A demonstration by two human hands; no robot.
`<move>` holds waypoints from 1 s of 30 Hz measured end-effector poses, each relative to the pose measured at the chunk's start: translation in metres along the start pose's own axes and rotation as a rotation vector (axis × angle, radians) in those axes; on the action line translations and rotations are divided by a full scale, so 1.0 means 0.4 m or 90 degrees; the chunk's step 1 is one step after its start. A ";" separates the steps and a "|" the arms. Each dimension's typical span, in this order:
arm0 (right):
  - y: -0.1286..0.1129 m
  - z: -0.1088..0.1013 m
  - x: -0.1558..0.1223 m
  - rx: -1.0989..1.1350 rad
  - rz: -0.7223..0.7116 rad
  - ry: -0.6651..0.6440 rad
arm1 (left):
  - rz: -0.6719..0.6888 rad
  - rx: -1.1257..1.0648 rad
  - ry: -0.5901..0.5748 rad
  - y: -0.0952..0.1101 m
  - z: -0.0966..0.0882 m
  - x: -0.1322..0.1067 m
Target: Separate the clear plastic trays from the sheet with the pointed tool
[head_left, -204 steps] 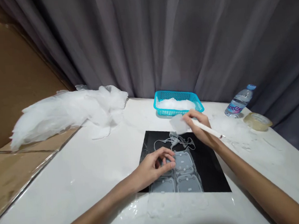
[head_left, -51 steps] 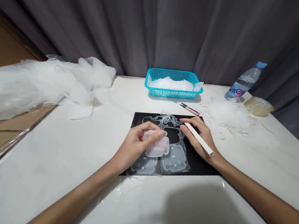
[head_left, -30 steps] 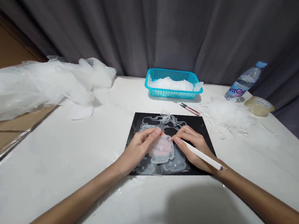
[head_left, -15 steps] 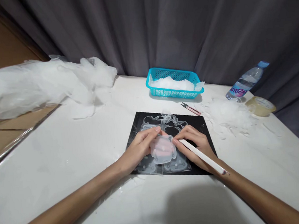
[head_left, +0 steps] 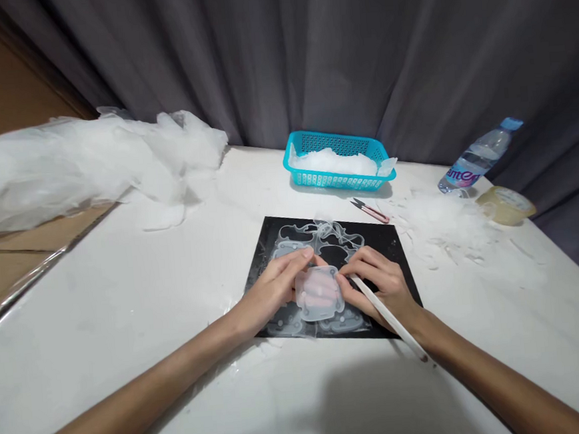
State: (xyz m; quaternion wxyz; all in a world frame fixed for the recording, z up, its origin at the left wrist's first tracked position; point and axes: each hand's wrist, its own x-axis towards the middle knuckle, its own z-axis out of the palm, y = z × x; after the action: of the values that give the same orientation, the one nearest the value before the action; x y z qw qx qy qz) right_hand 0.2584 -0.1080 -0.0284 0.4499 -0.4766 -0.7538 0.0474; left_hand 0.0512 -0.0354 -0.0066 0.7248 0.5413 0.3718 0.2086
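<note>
My left hand (head_left: 278, 288) is closed on a small translucent plastic piece (head_left: 320, 295) with rounded, notched edges. Its fingers show pink through the piece from behind. At the piece's right edge, my right hand (head_left: 382, 280) pinches with thumb and fingertips while a slim white pen-shaped tool (head_left: 390, 317) sits in its grip. The tool's back end slants down towards the wrist; its front tip is hidden. Both hands are above a black mat (head_left: 403, 255), where more translucent pieces (head_left: 345, 323) and cut-out outline scraps (head_left: 344, 236) lie.
Pink-handled thread snips (head_left: 370, 210) lie behind the mat. Farther back stands a blue basket (head_left: 344, 180) lined with white material. To the right are a heap of clear scraps (head_left: 445, 221), a tape roll (head_left: 506, 205) and a water bottle (head_left: 480, 158). White sheeting (head_left: 90, 166) is piled at left.
The plastic piece has shifted slightly right and down in my left hand. The white tool has swung so that its back end points lower and more to the left.
</note>
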 end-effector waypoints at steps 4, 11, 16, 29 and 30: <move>-0.001 -0.002 -0.002 0.002 -0.003 0.001 | -0.006 -0.029 -0.016 0.001 0.000 -0.001; -0.009 -0.005 -0.001 -0.019 0.008 -0.003 | -0.011 -0.101 -0.052 0.006 0.005 -0.006; -0.010 -0.004 -0.001 -0.009 0.009 -0.009 | -0.035 -0.117 -0.068 0.008 0.002 -0.005; 0.003 0.007 0.010 0.057 0.104 0.043 | 0.053 0.051 -0.049 0.007 -0.033 -0.009; 0.010 0.001 0.021 0.063 0.128 0.054 | 0.065 0.062 -0.035 0.006 -0.039 -0.009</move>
State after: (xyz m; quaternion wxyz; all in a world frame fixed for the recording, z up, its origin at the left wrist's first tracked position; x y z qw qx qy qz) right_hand 0.2597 -0.0991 -0.0255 0.4972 -0.5287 -0.6792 0.1098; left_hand 0.0373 -0.0272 -0.0055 0.6959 0.5998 0.3334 0.2116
